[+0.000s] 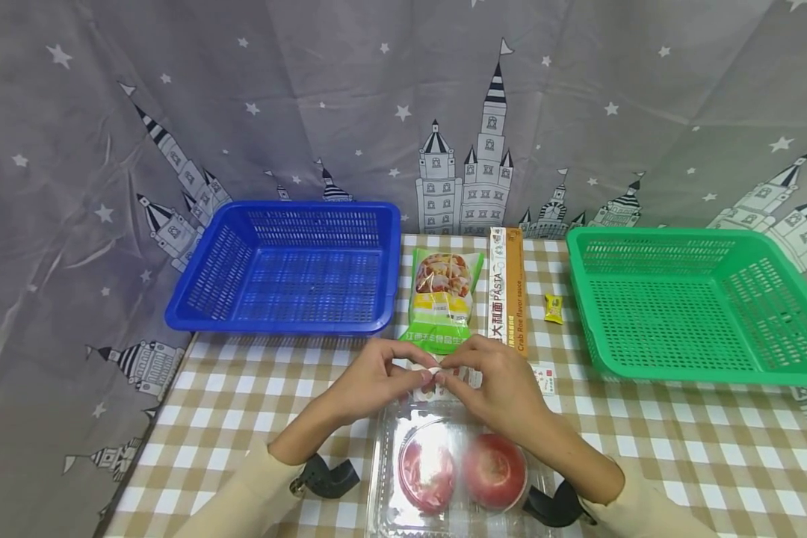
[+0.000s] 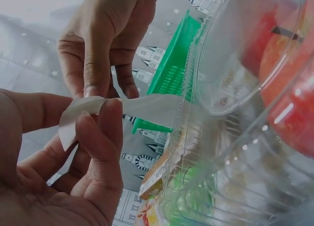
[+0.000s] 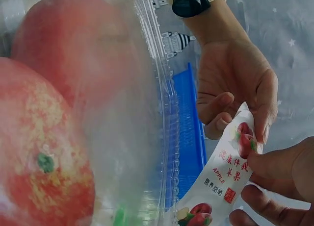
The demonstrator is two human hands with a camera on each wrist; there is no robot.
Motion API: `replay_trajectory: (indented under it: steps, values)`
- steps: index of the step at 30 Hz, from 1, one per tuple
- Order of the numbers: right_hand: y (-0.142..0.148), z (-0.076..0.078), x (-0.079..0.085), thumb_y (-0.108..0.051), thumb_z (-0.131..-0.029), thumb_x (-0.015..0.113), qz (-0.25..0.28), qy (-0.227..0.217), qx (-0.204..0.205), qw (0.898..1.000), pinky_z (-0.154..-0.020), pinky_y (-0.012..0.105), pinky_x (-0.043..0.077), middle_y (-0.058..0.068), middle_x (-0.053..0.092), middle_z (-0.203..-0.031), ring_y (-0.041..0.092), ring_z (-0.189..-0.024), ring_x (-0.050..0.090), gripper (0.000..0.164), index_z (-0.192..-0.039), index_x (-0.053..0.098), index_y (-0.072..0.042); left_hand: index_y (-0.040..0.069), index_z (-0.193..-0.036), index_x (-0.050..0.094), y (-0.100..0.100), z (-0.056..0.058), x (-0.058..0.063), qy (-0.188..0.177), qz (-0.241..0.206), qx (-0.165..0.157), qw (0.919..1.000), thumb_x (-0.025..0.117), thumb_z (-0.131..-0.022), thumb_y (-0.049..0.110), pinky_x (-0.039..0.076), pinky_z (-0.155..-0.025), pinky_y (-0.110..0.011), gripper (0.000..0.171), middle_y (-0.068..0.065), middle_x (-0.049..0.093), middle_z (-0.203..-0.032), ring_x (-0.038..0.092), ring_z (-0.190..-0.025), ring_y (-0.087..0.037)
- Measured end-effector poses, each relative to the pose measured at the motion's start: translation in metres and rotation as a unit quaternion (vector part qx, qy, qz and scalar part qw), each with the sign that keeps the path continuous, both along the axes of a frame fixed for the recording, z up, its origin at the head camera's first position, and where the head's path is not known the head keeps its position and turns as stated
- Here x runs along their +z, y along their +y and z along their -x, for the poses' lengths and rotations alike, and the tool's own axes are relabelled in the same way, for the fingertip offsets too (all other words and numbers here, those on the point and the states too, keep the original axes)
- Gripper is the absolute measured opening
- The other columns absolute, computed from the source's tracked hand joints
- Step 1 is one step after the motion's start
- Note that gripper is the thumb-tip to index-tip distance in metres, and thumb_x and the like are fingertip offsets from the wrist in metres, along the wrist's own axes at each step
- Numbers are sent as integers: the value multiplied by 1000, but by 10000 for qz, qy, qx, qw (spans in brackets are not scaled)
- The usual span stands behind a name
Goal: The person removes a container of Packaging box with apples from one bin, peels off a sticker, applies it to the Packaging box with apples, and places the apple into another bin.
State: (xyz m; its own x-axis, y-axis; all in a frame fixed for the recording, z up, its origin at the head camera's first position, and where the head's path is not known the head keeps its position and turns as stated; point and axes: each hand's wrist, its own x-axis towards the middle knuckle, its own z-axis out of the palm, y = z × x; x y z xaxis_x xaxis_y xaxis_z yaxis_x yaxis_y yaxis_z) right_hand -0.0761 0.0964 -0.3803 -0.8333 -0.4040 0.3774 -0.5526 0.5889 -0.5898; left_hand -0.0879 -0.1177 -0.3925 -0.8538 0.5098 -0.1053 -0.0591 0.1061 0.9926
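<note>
A white paper label (image 3: 221,174) printed with red apples and the word APPLE is pinched at one end by both hands. My left hand (image 1: 370,379) holds it between thumb and fingertips, and my right hand (image 1: 499,382) meets it from the other side. In the left wrist view, the white end of the strip curls between the fingertips. Close below the hands stands a clear plastic clamshell box (image 1: 379,478) with one red apple (image 1: 427,474) and another red apple (image 1: 494,471) inside. Whether the label's far part sticks to the box, I cannot tell.
A blue basket (image 1: 289,326) stands at the back left and a green basket (image 1: 686,371) at the right. Between them lie a green-and-clear food bag (image 1: 444,295), a long pasta box (image 1: 507,291) and a small yellow packet (image 1: 554,308). A checked cloth (image 1: 242,418) covers the table.
</note>
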Motion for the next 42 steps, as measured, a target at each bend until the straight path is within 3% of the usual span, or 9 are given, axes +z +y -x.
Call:
replay_trajectory:
  steps: [8,14,22,27,31,34,37,40,42]
  values:
    - [1,-1,-3,-14,-78,84,111,20,66,9999,-61,28,49,-9,65,-79,13,-70,62,9,-84,78,-14,-3,-104,71,-4,-1,-3,-96,122,136,9998,65,-90,6,42,-48,-22,17,-13,70,-83,53,-53,-9]
    - [3,-1,-6,-12,-80,81,140,245,233,9993,-62,25,48,-8,65,-80,11,-71,61,5,-83,76,-12,-5,-104,72,-4,1,-5,21,278,223,9994,64,-93,10,45,-49,-24,20,-11,70,-90,55,-56,-11]
    - [9,-4,-10,-4,-81,76,666,469,305,9962,-55,26,47,-6,66,-86,12,-68,56,7,-83,75,-10,-2,-103,73,-5,5,-10,66,550,724,9958,65,-92,8,46,-49,-23,17,-11,69,-104,57,-55,-14]
    - [14,-6,-11,-1,-81,75,1056,562,304,9923,-59,31,51,-5,67,-87,12,-72,59,10,-84,73,-11,-1,-101,73,-7,8,-17,322,898,937,9910,62,-90,2,40,-44,-21,16,-16,69,-98,51,-50,-10]
    - [17,-7,-12,1,-82,75,1174,487,270,9915,-63,34,53,-6,69,-85,9,-75,63,11,-86,73,-10,1,-99,73,-11,11,-24,564,1360,1028,9837,60,-88,-2,40,-45,-22,17,-15,67,-85,48,-52,-10]
    - [19,-9,-13,1,-83,75,1241,269,184,9917,-61,27,53,-6,71,-81,6,-71,64,11,-88,74,-9,1,-97,73,-14,14,-30,692,1733,1026,9771,58,-86,-3,39,-45,-23,19,-9,62,-73,46,-51,-11]
    - [21,-11,-14,3,-82,75,1389,54,77,9903,-60,20,52,-6,71,-79,4,-66,63,13,-89,74,-8,4,-94,74,-16,18,-37,1017,2253,966,9641,59,-86,-2,37,-45,-25,19,-2,58,-68,43,-50,-10]
    - [23,-13,-15,6,-80,75,1559,-73,21,9878,-59,20,53,-6,71,-77,4,-64,64,17,-87,73,-9,7,-93,75,-18,22,-44,1416,2731,885,9474,61,-85,1,38,-47,-26,18,3,58,-69,43,-51,-10]
    - [25,-15,-15,7,-79,76,1642,-149,-8,9863,-58,21,53,-6,71,-77,5,-63,64,19,-85,73,-10,6,-95,75,-19,22,-47,1550,2911,812,9405,62,-85,2,39,-49,-28,17,4,56,-69,44,-51,-10]
